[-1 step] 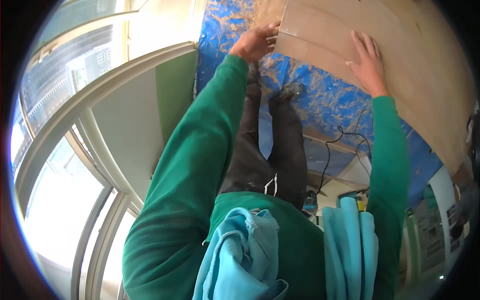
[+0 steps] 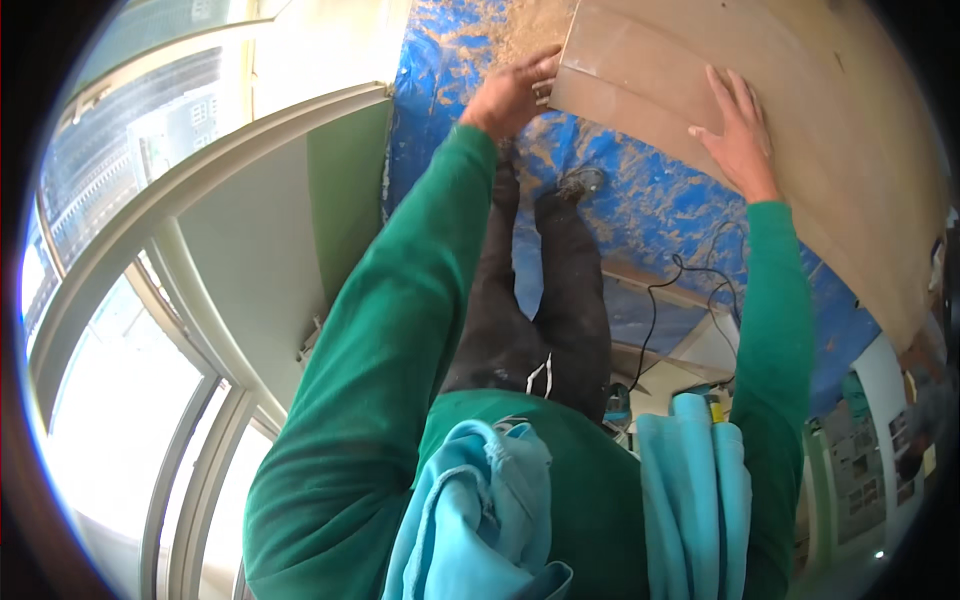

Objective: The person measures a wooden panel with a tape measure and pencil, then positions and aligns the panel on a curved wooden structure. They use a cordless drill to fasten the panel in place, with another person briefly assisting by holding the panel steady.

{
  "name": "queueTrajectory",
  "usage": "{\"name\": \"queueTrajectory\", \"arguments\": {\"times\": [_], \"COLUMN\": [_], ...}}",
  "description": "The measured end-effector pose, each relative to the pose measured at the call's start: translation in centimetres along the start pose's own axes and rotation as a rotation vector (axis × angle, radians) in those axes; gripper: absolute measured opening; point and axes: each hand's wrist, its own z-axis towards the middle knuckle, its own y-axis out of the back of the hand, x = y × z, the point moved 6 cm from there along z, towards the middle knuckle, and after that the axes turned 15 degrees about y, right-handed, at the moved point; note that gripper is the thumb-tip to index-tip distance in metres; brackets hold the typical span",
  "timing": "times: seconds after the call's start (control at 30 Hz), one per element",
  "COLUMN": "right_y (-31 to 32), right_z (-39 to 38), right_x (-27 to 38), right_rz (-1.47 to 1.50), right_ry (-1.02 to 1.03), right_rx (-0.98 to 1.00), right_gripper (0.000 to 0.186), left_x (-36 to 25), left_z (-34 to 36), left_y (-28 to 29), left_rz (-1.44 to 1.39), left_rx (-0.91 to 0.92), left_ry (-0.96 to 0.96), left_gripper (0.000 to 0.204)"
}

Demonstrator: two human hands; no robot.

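The brown board [image 2: 650,85] lies at upper right over dusty blue sheeting [image 2: 645,215], its far end cut off by the top of the view and its right side running into the dark rim. The left hand [image 2: 505,98] is at the board's left edge, fingers curled; their tips are hard to make out, so I cannot tell whether this grip is closed on the board or merely touching it. The right hand [image 2: 742,145] rests flat on the board's face, fingers spread — its grip released. A teal tool [image 2: 618,402] shows only in part beside the green top [image 2: 550,440] — its kind unclear — near a black cable [image 2: 652,310].
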Motion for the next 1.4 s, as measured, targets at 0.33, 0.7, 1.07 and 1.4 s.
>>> {"name": "queueTrajectory", "arguments": {"times": [0.33,0.7,1.07,1.4], "right_y": [-1.5,-1.1,-1.0,-1.2], "right_z": [7.3,7.6,7.5,7.4], "right_x": [6.5,7.0,7.0,6.5], "right_rz": [-0.066,-0.087,-0.110,-0.078], "right_ry": [0.259,0.373,0.396,0.363], "right_rx": [-0.134,-0.126,-0.118,-0.117], "right_gripper": [0.093,0.086,0.083,0.085], "left_x": [2.8,4.0,3.4,3.2], "left_z": [-2.4,-1.7,-1.9,-2.4], "left_y": [-2.8,-1.9,-2.2,-2.3], "left_rz": [0.148,0.035,-0.068,0.004], "left_rx": [-0.264,-0.213,-0.073,-0.121], "left_ry": [-0.483,-0.477,-0.408,-0.440], "left_gripper": [0.064,0.057,0.060,0.059]}}
